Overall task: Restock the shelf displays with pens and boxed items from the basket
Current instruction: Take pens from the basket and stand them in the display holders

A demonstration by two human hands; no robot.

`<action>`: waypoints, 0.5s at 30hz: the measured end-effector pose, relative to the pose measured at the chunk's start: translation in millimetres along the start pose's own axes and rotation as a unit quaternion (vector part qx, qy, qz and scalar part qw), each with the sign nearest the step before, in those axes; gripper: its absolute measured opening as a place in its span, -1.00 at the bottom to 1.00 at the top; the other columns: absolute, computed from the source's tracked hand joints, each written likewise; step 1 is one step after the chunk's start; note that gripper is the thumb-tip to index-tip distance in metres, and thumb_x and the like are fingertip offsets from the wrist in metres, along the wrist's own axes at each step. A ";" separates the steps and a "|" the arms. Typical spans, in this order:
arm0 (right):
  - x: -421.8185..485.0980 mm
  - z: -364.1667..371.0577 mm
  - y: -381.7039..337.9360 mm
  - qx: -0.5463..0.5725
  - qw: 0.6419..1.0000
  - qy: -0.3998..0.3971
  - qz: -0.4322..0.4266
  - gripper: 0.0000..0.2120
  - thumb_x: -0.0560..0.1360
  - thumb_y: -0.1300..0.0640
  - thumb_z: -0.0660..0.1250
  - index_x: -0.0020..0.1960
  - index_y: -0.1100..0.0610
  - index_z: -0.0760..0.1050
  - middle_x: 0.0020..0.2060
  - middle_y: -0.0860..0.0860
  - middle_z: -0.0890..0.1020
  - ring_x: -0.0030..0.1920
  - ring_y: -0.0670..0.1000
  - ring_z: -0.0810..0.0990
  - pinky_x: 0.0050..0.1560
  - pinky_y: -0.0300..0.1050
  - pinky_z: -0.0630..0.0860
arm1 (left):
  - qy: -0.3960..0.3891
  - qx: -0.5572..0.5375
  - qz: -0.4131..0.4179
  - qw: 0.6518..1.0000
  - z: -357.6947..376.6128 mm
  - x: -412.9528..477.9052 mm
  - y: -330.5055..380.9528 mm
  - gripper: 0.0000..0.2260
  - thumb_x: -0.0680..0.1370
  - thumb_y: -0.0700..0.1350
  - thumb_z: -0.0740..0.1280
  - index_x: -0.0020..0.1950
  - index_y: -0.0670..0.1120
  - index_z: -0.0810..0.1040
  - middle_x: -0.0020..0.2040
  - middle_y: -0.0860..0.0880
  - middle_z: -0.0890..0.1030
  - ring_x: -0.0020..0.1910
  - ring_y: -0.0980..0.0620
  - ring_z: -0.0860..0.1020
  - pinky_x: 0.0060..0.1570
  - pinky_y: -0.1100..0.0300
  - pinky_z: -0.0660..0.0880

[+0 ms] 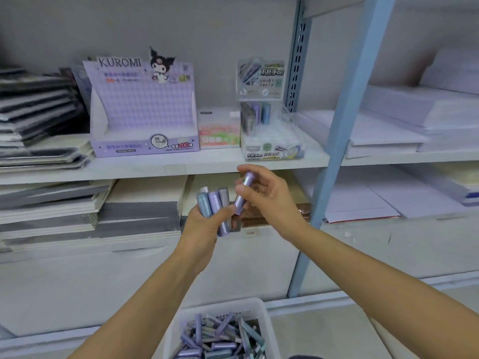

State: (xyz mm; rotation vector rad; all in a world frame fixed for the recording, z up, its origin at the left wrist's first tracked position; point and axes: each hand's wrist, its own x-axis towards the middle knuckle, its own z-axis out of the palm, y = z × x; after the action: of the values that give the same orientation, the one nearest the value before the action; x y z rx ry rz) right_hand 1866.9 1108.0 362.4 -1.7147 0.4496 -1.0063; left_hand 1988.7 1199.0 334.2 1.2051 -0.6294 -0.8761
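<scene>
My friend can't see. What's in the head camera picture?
The left hand grips a bundle of tubes while the right hand pinches one purple tube before a stationery shelf. A white basket of more tubes sits below.

The left hand grips a bundle of tubes; the right hand pinches one purple tube below the shelf. A white basket holds more.

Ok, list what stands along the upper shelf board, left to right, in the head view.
Stack of dark notebooks → purple Kuromi display box → pink-and-green box → clear lead-tube display → blue shelf upright → white paper stacks.
</scene>
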 end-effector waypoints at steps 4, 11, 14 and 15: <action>19.9 -18.8 -35.9 0.038 0.998 -0.049 -0.023 -0.66 0.63 0.29 0.14 0.38 0.19 0.43 0.13 0.12 0.60 0.05 0.04 0.62 -0.03 -0.13 0.61 | -0.032 -0.033 0.001 0.999 10.0 9.5 35.0 -0.67 0.47 -0.24 0.43 0.20 -0.20 0.49 0.06 -0.30 0.65 0.06 -0.26 0.63 0.07 -0.05 0.57; 63.5 -44.6 -80.9 -0.038 0.993 -0.037 -0.110 -0.78 0.59 0.32 0.23 0.22 0.26 0.51 0.06 0.23 0.60 -0.04 0.02 0.62 -0.05 -0.14 0.61 | -0.106 -0.074 0.046 0.991 30.9 32.0 85.3 -0.75 0.47 -0.26 0.40 0.13 -0.17 0.50 -0.07 -0.14 0.72 -0.14 -0.07 0.71 -0.31 0.26 0.58; 96.9 -60.5 -90.4 -0.045 0.991 0.042 -0.118 -0.82 0.57 0.31 0.27 0.17 0.26 0.53 0.00 0.24 0.62 -0.12 0.00 0.65 -0.06 -0.15 0.62 | -0.103 -0.075 0.062 0.990 35.0 48.1 101.1 -0.79 0.44 -0.26 0.43 0.06 -0.18 0.55 -0.12 -0.09 0.72 -0.14 -0.06 0.71 -0.29 0.27 0.60; 109.2 -65.8 -90.7 -0.058 0.989 0.069 -0.114 -0.83 0.57 0.30 0.28 0.15 0.26 0.53 -0.01 0.24 0.62 -0.13 0.01 0.65 -0.07 -0.16 0.62 | -0.100 -0.075 0.064 0.990 34.9 53.8 104.8 -0.83 0.46 -0.28 0.42 0.03 -0.19 0.56 -0.17 -0.09 0.72 -0.15 -0.05 0.71 -0.27 0.26 0.60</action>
State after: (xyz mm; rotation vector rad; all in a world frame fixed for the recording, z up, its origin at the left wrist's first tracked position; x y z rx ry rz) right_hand 1861.6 1026.0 495.5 -1.8373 0.4130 -1.2904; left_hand 2014.1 1147.0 442.6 0.9382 -0.7792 -0.9253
